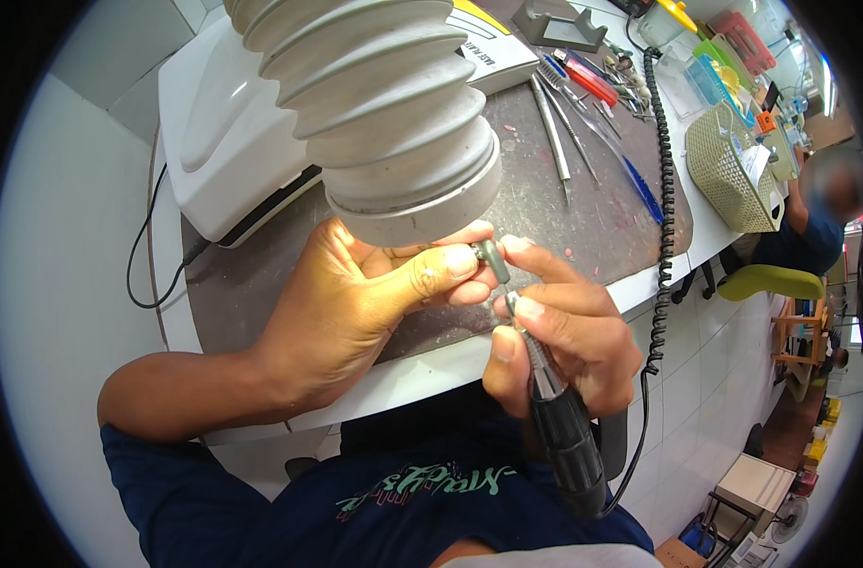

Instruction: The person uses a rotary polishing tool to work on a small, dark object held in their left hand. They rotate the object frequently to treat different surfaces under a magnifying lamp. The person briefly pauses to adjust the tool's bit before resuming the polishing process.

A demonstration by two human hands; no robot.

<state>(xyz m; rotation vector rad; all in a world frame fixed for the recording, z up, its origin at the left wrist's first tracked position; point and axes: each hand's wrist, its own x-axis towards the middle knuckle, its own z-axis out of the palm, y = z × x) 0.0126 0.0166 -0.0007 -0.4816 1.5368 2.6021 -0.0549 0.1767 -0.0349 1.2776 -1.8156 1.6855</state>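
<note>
White machine: it stands on the dark surface (pixel 261 284), at far left (pixel 213 123).
Left hand: thumb and fingers pinch a small shiny piece (pixel 477 251) (mostly hidden by them) (pixel 346 284).
Ribbed hose: its wide mouth hangs just above this hand (pixel 384 114).
Grey tip: it is beside the piece; whether they touch, I cannot tell (pixel 493 264).
Right hand: its fingers close around a black and silver rotary tool (pixel 566 440), which is tilted (pixel 583 327).
Coiled cord: it passes between the blue brush (pixel 643 189) and the basket (pixel 729 175) (pixel 666 180).
</note>
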